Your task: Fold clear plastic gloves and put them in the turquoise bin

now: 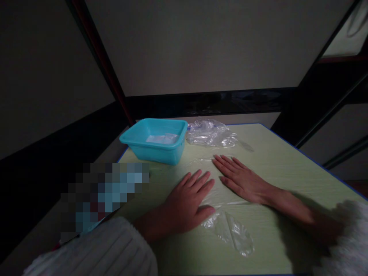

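Observation:
A thin clear plastic bag (230,230) lies spread on the pale yellow-green table, with a crinkled strip towards the near edge. On its left side my left hand (191,197) rests palm down, fingers stretched out and thumb apart. My right hand (240,178) lies flat on the far right part of the plastic, its fingers pointing away to the left. Both hands press on the film from above and grip nothing. How far the film reaches beneath the palms is hidden.
A turquoise plastic basin (152,153) with white paper-like pieces (162,138) inside stands at the back left. Beside it sits a crumpled heap of clear plastic (211,132). The table (287,168) has a blue edge, and a pale wall panel (201,50) rises behind it.

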`<state>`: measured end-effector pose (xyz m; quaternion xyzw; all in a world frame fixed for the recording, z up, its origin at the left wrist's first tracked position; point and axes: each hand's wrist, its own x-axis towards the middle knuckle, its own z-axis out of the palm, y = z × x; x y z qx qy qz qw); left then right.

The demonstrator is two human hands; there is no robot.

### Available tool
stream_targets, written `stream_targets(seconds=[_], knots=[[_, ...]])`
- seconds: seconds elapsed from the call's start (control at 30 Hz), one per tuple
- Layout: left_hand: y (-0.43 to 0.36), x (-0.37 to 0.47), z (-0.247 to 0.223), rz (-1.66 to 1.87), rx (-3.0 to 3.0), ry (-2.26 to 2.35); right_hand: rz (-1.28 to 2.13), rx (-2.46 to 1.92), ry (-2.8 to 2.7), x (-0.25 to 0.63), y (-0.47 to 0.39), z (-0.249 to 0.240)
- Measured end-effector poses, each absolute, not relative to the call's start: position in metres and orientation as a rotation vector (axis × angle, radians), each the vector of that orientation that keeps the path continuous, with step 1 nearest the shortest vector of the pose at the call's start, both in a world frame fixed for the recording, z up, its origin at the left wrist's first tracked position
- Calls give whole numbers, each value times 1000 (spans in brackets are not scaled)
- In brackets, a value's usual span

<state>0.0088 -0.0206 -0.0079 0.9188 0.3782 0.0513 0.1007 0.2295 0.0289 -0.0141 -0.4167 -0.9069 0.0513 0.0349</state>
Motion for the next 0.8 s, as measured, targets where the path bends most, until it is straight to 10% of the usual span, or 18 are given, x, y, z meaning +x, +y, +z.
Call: stream_targets(seconds=[0.8], knots=[[-41, 39, -11, 338, 2612, 1301, 880, -721, -2937, 225, 4, -1]])
